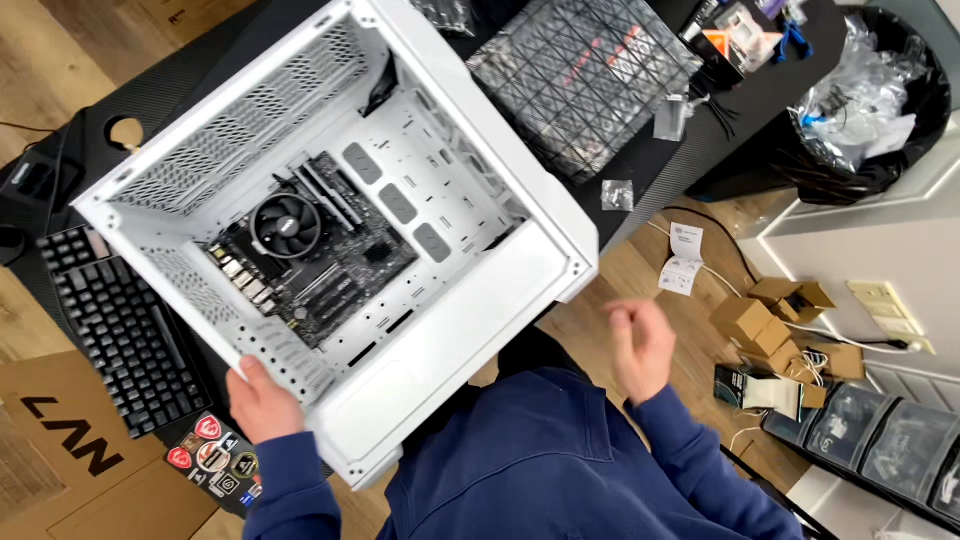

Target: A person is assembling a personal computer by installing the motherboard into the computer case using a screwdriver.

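Left hand (262, 402) grips boxy white perforated-metal computer case (480, 310); right hand (641, 345) loosely curled

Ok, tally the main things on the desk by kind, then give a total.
White PC case: 1
Motherboard: 1
CPU cooler: 1
Keyboard: 1
Large antistatic bag: 1
Small clear bags: 2
Total: 7
The left hand grips the case; the right hand is in the air.

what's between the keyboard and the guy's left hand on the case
In the head view, only bare black desk separates the black keyboard from the left hand, which grips the white computer case at its near edge.
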